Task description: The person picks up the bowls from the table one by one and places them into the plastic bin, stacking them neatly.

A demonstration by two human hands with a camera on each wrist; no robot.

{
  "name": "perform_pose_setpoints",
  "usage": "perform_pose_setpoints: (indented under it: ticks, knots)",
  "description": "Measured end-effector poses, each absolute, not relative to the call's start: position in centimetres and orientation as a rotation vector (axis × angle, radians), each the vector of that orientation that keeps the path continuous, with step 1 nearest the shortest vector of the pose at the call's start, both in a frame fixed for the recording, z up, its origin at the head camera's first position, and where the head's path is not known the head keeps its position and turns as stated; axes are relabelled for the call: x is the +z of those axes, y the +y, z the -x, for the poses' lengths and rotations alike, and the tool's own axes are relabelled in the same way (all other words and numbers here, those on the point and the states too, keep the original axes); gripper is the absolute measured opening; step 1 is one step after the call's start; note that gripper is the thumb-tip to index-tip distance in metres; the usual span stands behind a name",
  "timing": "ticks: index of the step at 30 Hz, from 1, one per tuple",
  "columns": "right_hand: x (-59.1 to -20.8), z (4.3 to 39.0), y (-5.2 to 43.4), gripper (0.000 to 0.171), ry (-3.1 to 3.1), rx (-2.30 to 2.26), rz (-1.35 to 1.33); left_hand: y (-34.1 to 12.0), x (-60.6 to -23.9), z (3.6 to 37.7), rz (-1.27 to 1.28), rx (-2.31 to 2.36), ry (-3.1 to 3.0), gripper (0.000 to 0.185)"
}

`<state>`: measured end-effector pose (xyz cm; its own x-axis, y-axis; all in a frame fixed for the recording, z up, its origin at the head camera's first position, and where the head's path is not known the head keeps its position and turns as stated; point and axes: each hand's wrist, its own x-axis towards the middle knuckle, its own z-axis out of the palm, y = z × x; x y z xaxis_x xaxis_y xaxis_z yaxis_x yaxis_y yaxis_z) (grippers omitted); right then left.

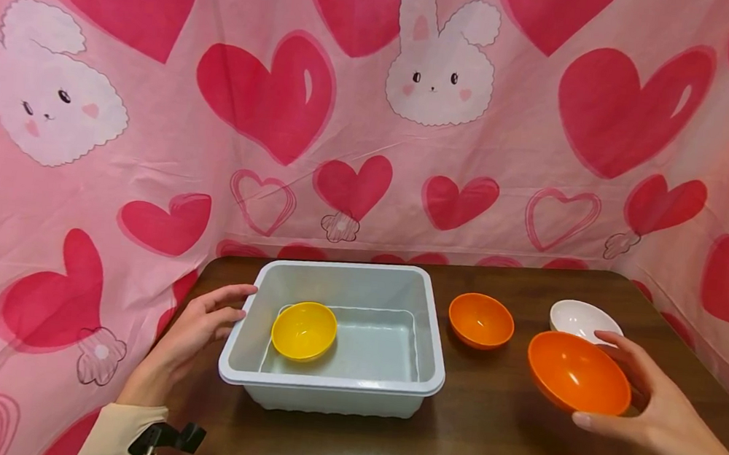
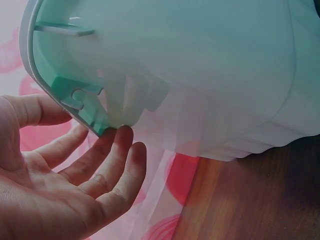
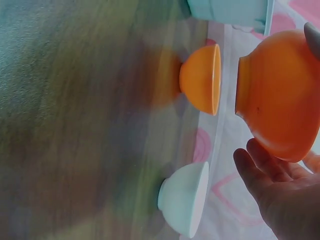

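Note:
In the head view my right hand holds a large orange bowl above the table, thumb at its near side and fingers at the far side. The right wrist view shows this orange bowl from beneath, apart from the wood. My left hand is at the left rim of a grey plastic basin. Its relaxed fingers touch the basin's outer side just under the rim. Inside the basin, left of its middle, sits a yellow bowl.
A smaller orange bowl stands on the dark wooden table right of the basin. Farther right is a white bowl, partly hidden behind the held bowl. A pink curtain with hearts and rabbits hangs behind and beside the table.

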<state>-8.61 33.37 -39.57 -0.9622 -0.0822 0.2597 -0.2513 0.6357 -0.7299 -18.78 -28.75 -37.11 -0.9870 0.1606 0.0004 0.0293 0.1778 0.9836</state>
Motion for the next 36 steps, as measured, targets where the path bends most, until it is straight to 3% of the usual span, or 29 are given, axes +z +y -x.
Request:
perform_pose_setpoints:
  ticks: [25,36]
  knots:
    - [-35.7,10.2,29.3,0.104,-2.589,1.327,-0.480,-28.8,-37.0,19.2,-0.165,1.926,2.323,0.049]
    - [-35.2,11.1,28.7,0.098,-2.616,1.296,-0.433,-28.9,-37.0,19.2,-0.179,1.937,2.323,0.048]
